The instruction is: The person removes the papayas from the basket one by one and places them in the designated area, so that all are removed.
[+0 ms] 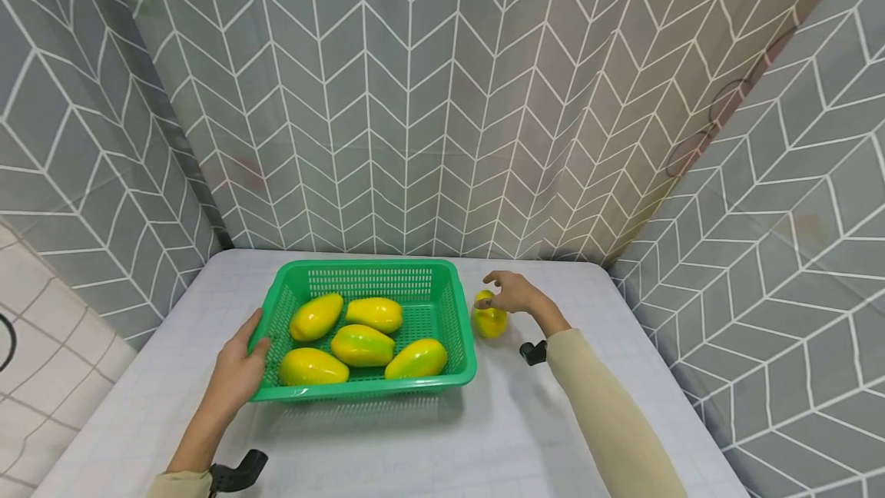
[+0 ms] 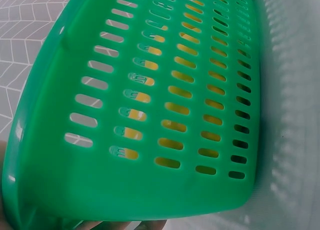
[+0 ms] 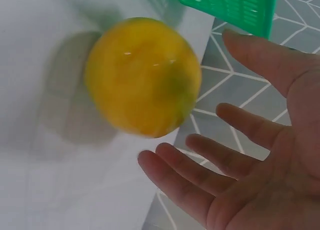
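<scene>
A green plastic basket (image 1: 463, 329) with slotted sides holds several yellow-green papayas (image 1: 362, 346). My left hand (image 1: 238, 367) grips its left rim, thumb over the inner edge; in the left wrist view the slotted wall (image 2: 150, 190) hides most of that hand. To the right of the basket, one more papaya (image 1: 490, 321) rests on the table. Over it hovers my right hand (image 1: 515, 294). The right wrist view shows that hand's fingers (image 3: 182, 177) spread and apart from the papaya (image 3: 145, 77), palm facing it, nothing held.
A white-covered table (image 1: 359, 452) carries everything. Grey chevron-patterned curtains (image 1: 429, 114) rise behind it and along both sides. Dark wrist mounts (image 1: 238, 471) stick out from both forearms. White tiled flooring (image 1: 48, 352) shows at the far left.
</scene>
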A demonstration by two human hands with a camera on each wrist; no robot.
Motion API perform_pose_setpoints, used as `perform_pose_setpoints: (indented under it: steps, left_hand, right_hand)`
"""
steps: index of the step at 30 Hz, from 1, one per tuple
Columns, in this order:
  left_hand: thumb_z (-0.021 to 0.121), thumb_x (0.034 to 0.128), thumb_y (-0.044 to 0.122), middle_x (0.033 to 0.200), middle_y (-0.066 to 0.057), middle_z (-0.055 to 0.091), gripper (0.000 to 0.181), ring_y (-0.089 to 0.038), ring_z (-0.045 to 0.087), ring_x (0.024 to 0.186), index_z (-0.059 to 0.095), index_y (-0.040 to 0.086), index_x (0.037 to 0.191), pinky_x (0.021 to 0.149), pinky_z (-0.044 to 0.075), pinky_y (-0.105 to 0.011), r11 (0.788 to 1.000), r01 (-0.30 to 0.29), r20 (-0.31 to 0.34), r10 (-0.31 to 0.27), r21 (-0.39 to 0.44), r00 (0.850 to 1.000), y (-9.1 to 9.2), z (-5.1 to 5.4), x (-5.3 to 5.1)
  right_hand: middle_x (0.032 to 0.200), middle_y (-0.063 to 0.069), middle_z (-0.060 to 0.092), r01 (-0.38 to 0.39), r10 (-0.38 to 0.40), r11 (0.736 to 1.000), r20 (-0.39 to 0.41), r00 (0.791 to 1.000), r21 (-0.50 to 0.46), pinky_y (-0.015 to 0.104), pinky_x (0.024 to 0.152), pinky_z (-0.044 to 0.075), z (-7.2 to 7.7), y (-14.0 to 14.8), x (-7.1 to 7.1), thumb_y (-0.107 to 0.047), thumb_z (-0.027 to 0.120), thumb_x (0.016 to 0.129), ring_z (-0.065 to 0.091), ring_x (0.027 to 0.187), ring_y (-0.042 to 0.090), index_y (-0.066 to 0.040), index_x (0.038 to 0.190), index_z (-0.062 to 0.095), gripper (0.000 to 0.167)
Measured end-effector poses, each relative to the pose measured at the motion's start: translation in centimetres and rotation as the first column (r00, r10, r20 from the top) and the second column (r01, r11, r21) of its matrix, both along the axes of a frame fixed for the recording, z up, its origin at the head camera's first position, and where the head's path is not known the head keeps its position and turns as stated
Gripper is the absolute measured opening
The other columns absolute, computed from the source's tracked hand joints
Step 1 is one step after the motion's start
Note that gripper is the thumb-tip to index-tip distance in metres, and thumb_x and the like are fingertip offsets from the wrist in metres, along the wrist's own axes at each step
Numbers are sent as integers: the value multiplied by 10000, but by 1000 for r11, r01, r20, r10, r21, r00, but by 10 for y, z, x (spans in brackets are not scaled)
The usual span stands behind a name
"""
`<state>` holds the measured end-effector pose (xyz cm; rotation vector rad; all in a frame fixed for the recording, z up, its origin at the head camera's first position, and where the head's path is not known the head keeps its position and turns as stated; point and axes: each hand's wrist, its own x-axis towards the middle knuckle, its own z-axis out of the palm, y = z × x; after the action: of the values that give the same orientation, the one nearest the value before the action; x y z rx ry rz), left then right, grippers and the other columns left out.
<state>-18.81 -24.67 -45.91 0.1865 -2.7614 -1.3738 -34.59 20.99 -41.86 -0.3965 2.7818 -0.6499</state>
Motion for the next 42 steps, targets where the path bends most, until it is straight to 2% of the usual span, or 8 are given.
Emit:
perform_pose_setpoints:
  steps: [4, 11, 16, 26, 32, 42]
  left_hand:
    - [308, 1134, 159, 1726, -345, 133, 629, -582, 175, 1590, 63, -28, 1681, 1256, 239, -763, 1000, -3, 5, 3, 0, 1000, 0, -1, -1]
    - [309, 1134, 158, 1727, -343, 133, 631, -581, 176, 1590, 59, -28, 1681, 1257, 236, -763, 1000, -1, 4, 1, 3, 1000, 0, 0, -2]
    - [310, 1131, 151, 1725, -346, 136, 629, -583, 177, 1589, 62, -33, 1680, 1258, 235, -762, 1000, -1, 0, 1, 3, 1000, 1, 1, -2]
    - [310, 1134, 159, 1730, -337, 131, 628, -580, 178, 1590, 63, -18, 1685, 1256, 239, -762, 1000, -8, -9, 8, 10, 1000, 0, 2, -2]
    - [301, 1139, 170, 1736, -329, 120, 628, -573, 182, 1594, 52, -6, 1688, 1257, 250, -756, 1000, -9, 7, 9, 14, 1000, 1, 1, -2]
    - [300, 1135, 165, 1737, -326, 127, 629, -567, 200, 1593, 54, -8, 1688, 1247, 284, -744, 1000, -21, 11, 20, 11, 1000, 2, 0, 0]
  right_hand:
    - [1530, 310, 547, -6, 5, 1000, -62, 998, -20, 655, 1129, 516, 6, -4, 2, -373, 745, 969, 568, 1388, 495, -39, 1487, 567, 641]
    - [1525, 292, 559, -37, 25, 997, -165, 986, -65, 603, 1092, 564, 20, -13, 4, -347, 730, 995, 630, 1322, 479, -41, 1487, 574, 600]
    - [1523, 260, 577, -80, 71, 996, -214, 974, -35, 576, 1091, 574, 32, -23, 6, -327, 721, 1006, 636, 1329, 469, -30, 1504, 560, 602]
    - [1524, 223, 588, -143, 133, 990, -257, 957, -21, 549, 1096, 579, 49, -46, 13, -314, 713, 1015, 647, 1327, 434, -42, 1522, 540, 601]
    - [1521, 212, 597, -199, 188, 980, -259, 947, -14, 526, 1085, 591, 52, -58, 21, -302, 717, 1011, 647, 1325, 411, -12, 1502, 550, 595]
    - [1517, 167, 616, -280, 258, 959, -269, 928, -49, 508, 1108, 580, 56, -84, 30, -280, 721, 1006, 646, 1332, 400, -23, 1497, 562, 576]
